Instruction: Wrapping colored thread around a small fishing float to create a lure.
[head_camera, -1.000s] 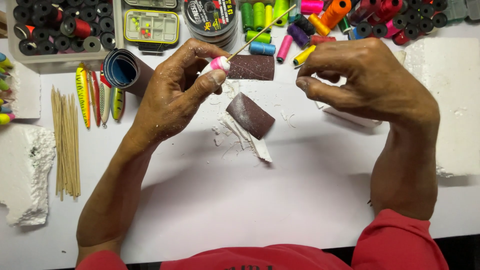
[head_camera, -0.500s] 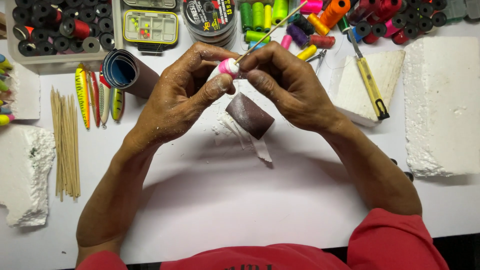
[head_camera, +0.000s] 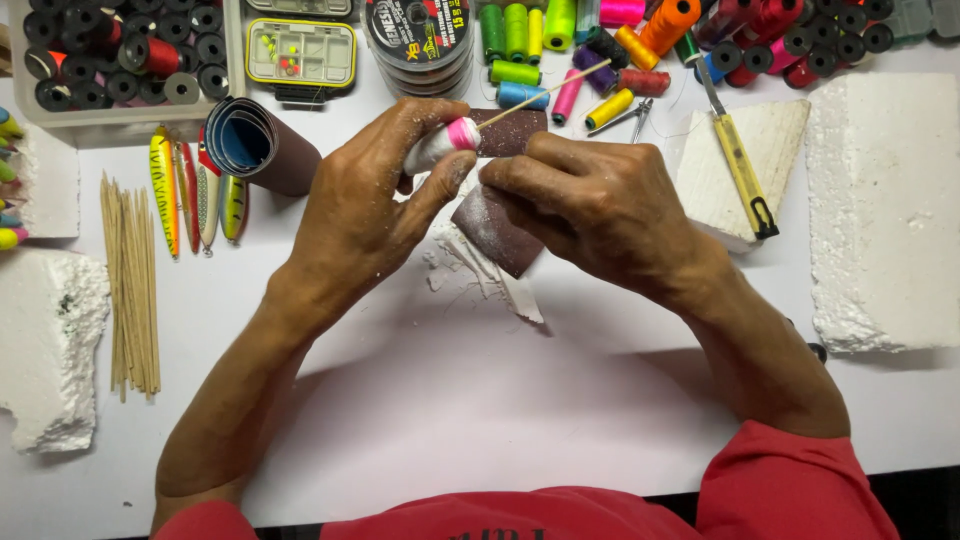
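Left hand: the left hand (head_camera: 370, 215) gripped a small white float with a pink tip (head_camera: 442, 145), fingers closed round its white body, above the desk (head_camera: 480, 400).
Stick: a thin wooden stick (head_camera: 545, 95) ran out of the pink tip, up and to the right over the spools.
Right hand: the right hand (head_camera: 600, 210) had its fingers pinched on a dark brown piece of sandpaper (head_camera: 495, 235), just beside the float.
Second sandpaper: another brown piece (head_camera: 515, 130) lay behind the float, partly covered by both hands.
Shavings: white foam shavings (head_camera: 480, 275) lay under the sandpaper.
Left of hands: a rolled sheet of sandpaper (head_camera: 260, 145), painted fishing lures (head_camera: 195, 190), a bundle of wooden skewers (head_camera: 132, 285).
Back: coloured thread spools (head_camera: 560, 50), a small tackle box (head_camera: 302, 52).
Right: foam blocks (head_camera: 885, 210), a yellow utility knife (head_camera: 738, 160).
Hard to make out: whether the sandpaper touched the float was hidden by the fingers.
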